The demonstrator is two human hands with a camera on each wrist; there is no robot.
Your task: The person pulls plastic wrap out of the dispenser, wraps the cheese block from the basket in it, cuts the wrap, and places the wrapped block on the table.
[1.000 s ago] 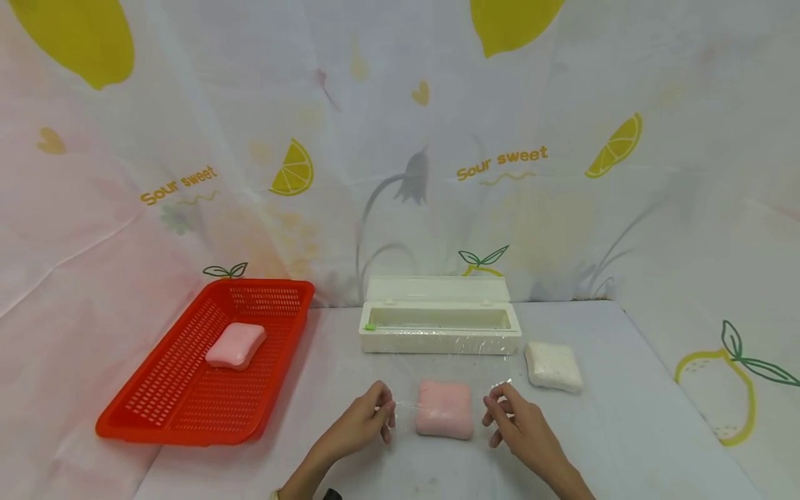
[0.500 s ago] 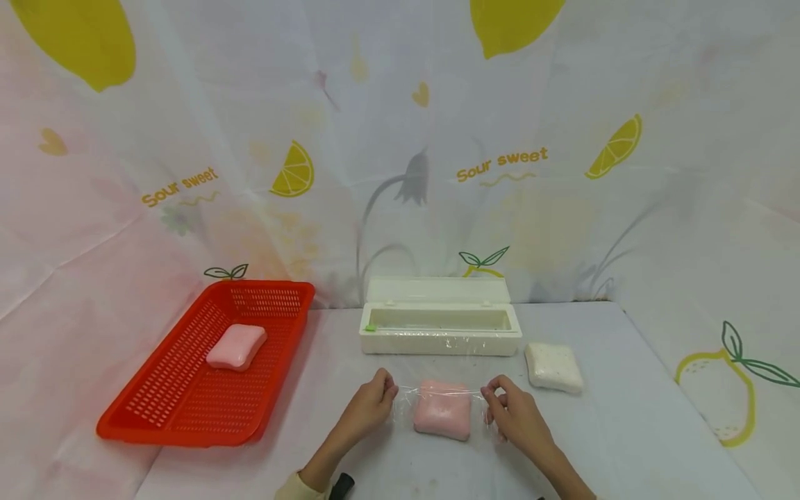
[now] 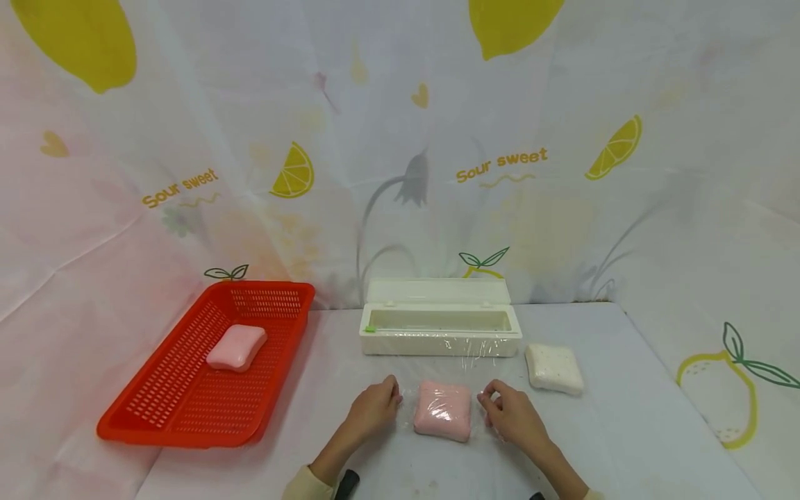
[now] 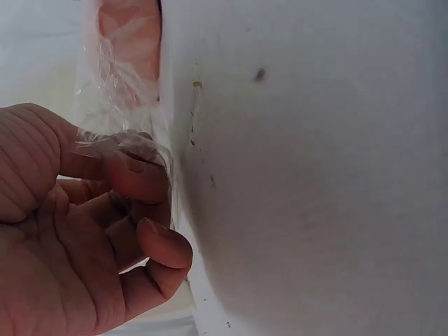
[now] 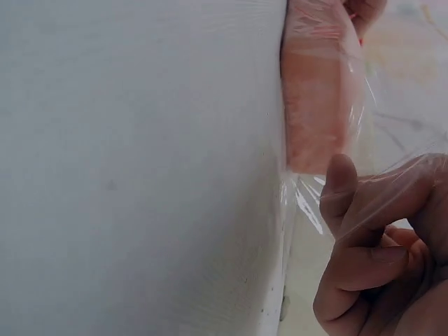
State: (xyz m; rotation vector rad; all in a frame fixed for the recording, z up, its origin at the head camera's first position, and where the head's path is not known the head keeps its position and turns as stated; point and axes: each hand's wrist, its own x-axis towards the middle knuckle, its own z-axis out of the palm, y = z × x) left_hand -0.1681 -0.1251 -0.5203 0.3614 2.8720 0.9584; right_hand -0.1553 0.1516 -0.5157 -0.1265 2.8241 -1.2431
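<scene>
While in left hand [image 3: 375,406] and right hand [image 3: 515,419] — pinched film [image 4: 124,108] over pink block [image 3: 442,411], white box [image 3: 384,344] behind.

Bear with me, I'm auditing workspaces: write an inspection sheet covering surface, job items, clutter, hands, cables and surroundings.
Surface: white tabletop, dark specks.
Job items: pink bar under clear film; white box behind, lid open.
Clutter: white bar to the right; red basket to the left, holding a second pink bar.
Hands: left hand and right hand pinch the film, either side of the pink bar.
Cables: nothing seen.
Surroundings: lemon-print cloth behind.
</scene>
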